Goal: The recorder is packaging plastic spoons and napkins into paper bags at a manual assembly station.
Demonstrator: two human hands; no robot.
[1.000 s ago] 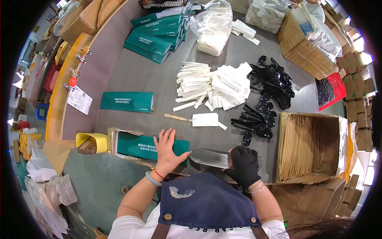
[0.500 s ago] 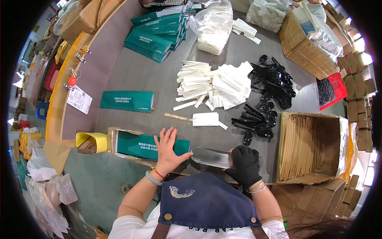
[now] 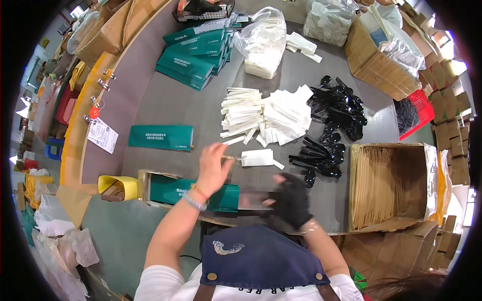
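Observation:
My left hand (image 3: pixel 213 170) reaches over a green printed sleeve (image 3: pixel 223 198), thumb and fingers apart beside a thin wooden stick (image 3: pixel 236 159) that is partly hidden. A white paper packet (image 3: pixel 257 158) lies at the stick's right end, a narrow white strip jutting from it. My right hand (image 3: pixel 290 200), in a black fingerless glove, is blurred, its bare fingertips apart. A clear plastic piece (image 3: pixel 253 200) sits between it and the sleeve's right end; whether it is inside the sleeve I cannot tell. The sleeve's left end lies in an open cardboard box (image 3: pixel 144 186).
Another green sleeve (image 3: pixel 160 137) lies at left, a stack of them (image 3: pixel 193 55) behind. White packets (image 3: pixel 286 115) and black plastic spoons (image 3: pixel 339 110) are heaped mid-table. A box of wooden sticks (image 3: pixel 379 188) stands right; a yellow holder (image 3: pixel 118 187) stands left.
My left hand has moved up from the sleeve to the wooden stick. My right hand has come off the clear plastic piece, shifting slightly left. The view has shifted a little.

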